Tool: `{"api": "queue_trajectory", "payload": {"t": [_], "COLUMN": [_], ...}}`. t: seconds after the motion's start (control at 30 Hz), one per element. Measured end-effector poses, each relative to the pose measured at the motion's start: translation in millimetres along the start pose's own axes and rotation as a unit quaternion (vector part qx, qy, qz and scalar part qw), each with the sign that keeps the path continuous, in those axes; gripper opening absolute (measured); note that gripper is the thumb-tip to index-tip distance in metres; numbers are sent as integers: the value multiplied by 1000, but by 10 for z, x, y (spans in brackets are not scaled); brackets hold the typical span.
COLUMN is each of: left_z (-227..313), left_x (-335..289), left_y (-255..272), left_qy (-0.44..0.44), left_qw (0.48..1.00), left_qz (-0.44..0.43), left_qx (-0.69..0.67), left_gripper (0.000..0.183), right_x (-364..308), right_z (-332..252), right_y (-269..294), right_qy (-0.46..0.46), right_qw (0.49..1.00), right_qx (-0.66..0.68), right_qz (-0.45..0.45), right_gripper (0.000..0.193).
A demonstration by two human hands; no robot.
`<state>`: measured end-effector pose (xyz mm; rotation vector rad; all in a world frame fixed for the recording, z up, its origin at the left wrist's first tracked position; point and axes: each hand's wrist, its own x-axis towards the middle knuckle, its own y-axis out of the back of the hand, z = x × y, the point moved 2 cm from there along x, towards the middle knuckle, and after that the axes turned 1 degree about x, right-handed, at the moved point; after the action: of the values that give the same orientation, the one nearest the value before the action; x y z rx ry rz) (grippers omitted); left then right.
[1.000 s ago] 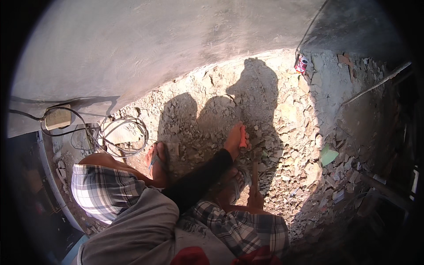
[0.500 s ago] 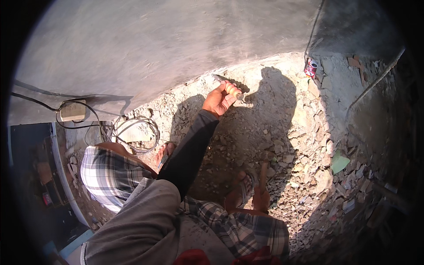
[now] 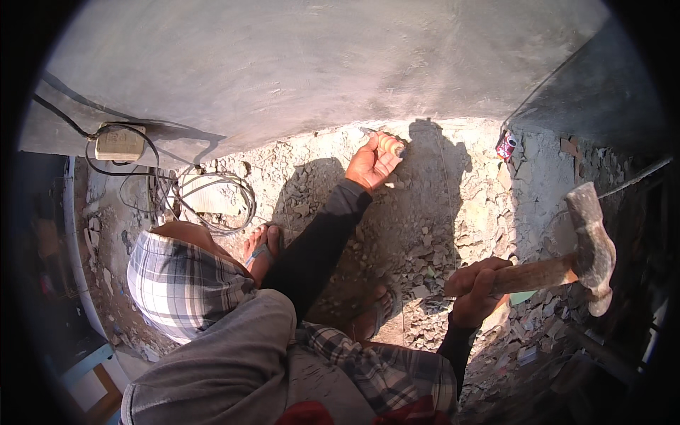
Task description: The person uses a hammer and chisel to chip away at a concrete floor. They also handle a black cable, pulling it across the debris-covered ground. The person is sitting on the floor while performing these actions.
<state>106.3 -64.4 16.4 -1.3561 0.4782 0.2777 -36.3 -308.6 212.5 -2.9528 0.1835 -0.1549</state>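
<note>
At the foot of the grey wall, my left hand (image 3: 368,164) is closed around a short metal chisel (image 3: 367,132). Its narrow end sticks out toward the wall base, and the blunt end shows past my fingers on the right. My fingers hide its middle. Lower right, my right hand (image 3: 479,292) grips the wooden handle of a hammer (image 3: 542,274). The worn steel head is raised to the right, well apart from the chisel.
Broken rubble (image 3: 418,262) covers the ground around my sandalled feet. A coiled black cable (image 3: 248,205) lies at left, below a pale box (image 3: 120,144) on the wall. A crushed can (image 3: 506,145) sits near the wall corner, beside a slanting rod (image 3: 634,177).
My right hand has come up from low beside my foot and swung right, lifting the hammer into full view. The left hand, still on the chisel, sits slightly farther right and lower in view.
</note>
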Motion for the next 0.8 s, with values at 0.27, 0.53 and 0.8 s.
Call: {"api": "queue_trajectory", "payload": {"t": [0.27,0.53,0.8], "left_z": [-159,-68,-145], "left_x": [79,87,138], "left_y": [-62,-121,-141], "left_qy": [7,-46,-41], "left_qw": [999,997,996], "left_qz": [15,49,-35], "left_qx": [28,-46,-64], "left_gripper": [30,30,36], "right_x": [-89,572,62], "right_z": [1492,-441,1680], "right_y": [-311,-602,-209], "right_qy": [-94,39,-141], "right_qw": [961,994,972], "right_qx": [-258,4,-184], "right_qz": [6,101,43], "right_gripper": [30,26,22]}}
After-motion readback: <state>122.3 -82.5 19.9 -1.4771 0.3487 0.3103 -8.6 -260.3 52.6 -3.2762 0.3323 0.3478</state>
